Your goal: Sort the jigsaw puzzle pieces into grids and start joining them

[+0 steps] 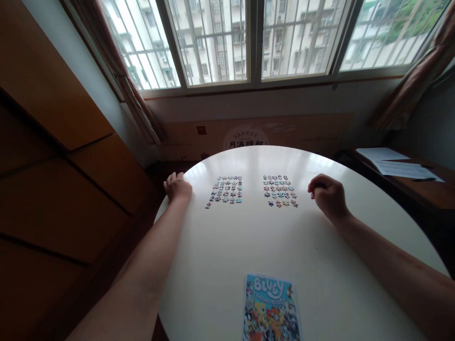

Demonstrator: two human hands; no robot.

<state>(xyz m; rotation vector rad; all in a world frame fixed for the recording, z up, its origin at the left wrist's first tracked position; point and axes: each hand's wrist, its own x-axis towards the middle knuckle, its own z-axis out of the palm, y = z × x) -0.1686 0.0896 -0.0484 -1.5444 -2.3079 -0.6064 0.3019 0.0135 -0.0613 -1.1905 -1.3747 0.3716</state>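
My left hand (178,187) rests at the left edge of the white round table (227,246), its fingers loosely bent over the rim, holding nothing that I can see. To its right lies a block of loose jigsaw pieces (226,188) in rows, one piece set apart at the lower left corner. A second block of jigsaw pieces (279,188) sits further right, also in rows. Just beyond that block, my right hand (329,196) is closed with the fingers curled in; whatever they may hold is hidden.
A Bluey picture sheet (271,308) lies near me on the table. At the right stands a brown desk (441,189) with papers (408,169) and pens. Orange-brown cabinets (46,189) line the left, and a barred window (216,42) is ahead.
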